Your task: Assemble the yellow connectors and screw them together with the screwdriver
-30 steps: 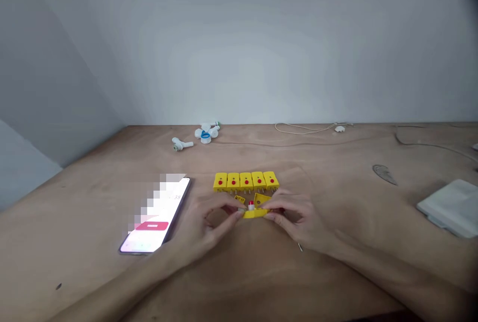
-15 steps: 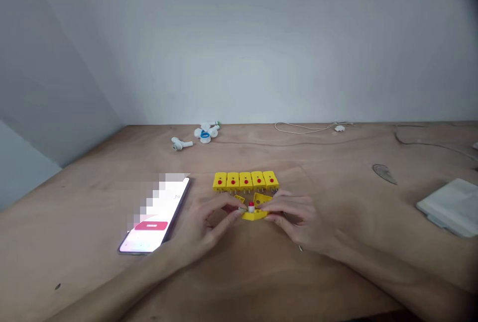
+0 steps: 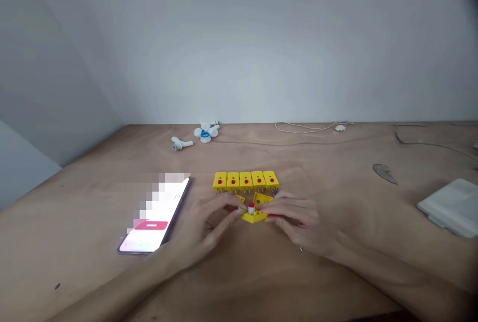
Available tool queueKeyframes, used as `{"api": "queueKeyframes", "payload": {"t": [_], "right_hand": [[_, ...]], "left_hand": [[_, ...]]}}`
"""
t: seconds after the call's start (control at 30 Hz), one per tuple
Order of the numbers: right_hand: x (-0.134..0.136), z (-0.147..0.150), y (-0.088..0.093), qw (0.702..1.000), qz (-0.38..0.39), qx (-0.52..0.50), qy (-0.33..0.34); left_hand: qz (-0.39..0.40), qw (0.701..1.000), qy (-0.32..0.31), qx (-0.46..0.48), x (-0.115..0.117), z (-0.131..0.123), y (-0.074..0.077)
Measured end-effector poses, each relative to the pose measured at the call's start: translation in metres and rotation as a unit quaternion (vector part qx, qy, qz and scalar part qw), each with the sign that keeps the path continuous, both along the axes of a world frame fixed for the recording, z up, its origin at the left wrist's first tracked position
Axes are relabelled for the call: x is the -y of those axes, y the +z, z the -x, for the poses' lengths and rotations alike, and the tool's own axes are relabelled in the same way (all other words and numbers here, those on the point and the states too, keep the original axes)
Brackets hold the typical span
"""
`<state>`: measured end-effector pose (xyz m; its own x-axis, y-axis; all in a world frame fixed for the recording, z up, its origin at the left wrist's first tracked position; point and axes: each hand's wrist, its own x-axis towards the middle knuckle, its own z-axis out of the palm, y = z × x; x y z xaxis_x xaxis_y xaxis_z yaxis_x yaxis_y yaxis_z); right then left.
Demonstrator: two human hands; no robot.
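Note:
Both my hands pinch a yellow plastic connector half at the middle of the table, with my left hand at its left end and my right hand at its right end. A small white part with a red top stands up from it between my fingertips. Just beyond my right fingers lies another yellow housing half, and a small yellow piece lies beyond my left fingers. Several yellow connectors with red dots stand side by side in a row, with metal pins facing me.
A smartphone with a lit, partly pixelated screen lies left of my left hand. White plastic fittings and a thin white cable lie at the far edge of the wooden table. A white flat pad sits at right.
The yellow connector half has tilted in my fingers, showing more of its face, and the white part with the red top now stands a little higher. My hands have barely shifted.

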<state>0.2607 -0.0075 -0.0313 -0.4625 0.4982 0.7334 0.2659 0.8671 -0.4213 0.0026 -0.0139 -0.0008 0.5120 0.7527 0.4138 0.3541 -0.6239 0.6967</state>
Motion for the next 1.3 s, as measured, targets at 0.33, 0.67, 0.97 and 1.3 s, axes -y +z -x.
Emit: {"api": "queueKeyframes", "payload": {"t": [0.33, 0.67, 0.97, 1.3], "right_hand": [[0.003, 0.000, 0.000, 1.000, 0.003, 0.014, 0.024], [0.000, 0.000, -0.003, 1.000, -0.001, 0.015, 0.024], [-0.001, 0.003, -0.006, 0.995, -0.004, 0.092, 0.041], [0.003, 0.004, -0.002, 0.997, 0.052, 0.029, -0.052]], "left_hand": [[-0.004, 1.000, 0.017, 0.014, 0.001, -0.001, -0.003], [0.117, 0.990, 0.058, 0.052, -0.001, -0.008, 0.002], [0.217, 0.966, 0.121, 0.073, -0.001, -0.011, 0.003], [0.251, 0.960, 0.087, 0.088, 0.003, -0.016, 0.001]]}}
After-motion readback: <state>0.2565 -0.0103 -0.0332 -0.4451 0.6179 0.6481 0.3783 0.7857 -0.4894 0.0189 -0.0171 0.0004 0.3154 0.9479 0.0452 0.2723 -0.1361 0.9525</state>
